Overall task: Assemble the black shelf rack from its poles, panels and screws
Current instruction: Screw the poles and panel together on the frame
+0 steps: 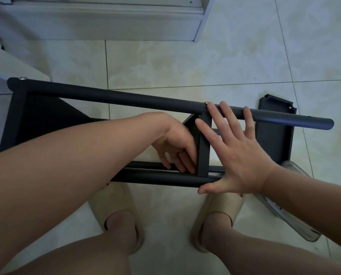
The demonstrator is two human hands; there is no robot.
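The partly built black rack lies on its side on the tiled floor. Its far pole (pixel 126 97) runs left to right, with a screw head (pixel 23 78) at its left end and another (pixel 206 103) mid-way. A near pole (pixel 155 178) lies by my feet. My left hand (pixel 177 144) reaches inside the frame, fingers resting against the middle black panel (pixel 204 147). My right hand (pixel 235 149) is spread flat over that panel's right side, fingertips on the far pole, thumb by the near pole. A loose black panel (pixel 272 135) lies to the right.
My feet in beige slippers (pixel 217 207) stand just below the rack. A clear plastic tray (pixel 284 211) lies under my right forearm. White furniture (pixel 106 20) stands at the back, with a pale edge (pixel 17 64) at the left.
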